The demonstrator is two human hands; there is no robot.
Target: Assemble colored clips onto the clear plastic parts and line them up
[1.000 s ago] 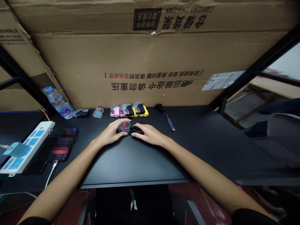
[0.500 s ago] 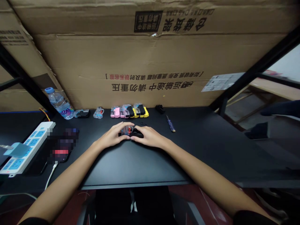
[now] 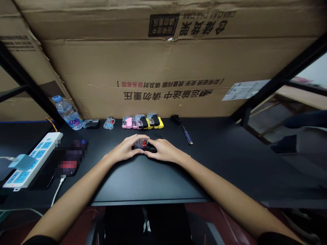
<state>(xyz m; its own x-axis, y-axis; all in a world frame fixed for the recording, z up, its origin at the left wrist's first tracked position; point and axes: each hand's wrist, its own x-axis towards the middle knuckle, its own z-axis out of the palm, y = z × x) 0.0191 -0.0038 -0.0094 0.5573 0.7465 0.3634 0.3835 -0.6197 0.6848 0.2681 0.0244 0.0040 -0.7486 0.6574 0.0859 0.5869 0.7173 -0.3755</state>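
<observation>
Left hand (image 3: 125, 149) and right hand (image 3: 163, 151) pinch one small clear gadget (image 3: 142, 145) mid-desk (image 3: 217, 163); one screwdriver (image 3: 188, 135) and one bottle (image 3: 68, 112) lie toward the back edge.

Makeshift assembly workstation: black desk (image 3: 230, 160), cardboard boxes (image 3: 163, 68), screwdriver (image 3: 187, 135).
</observation>
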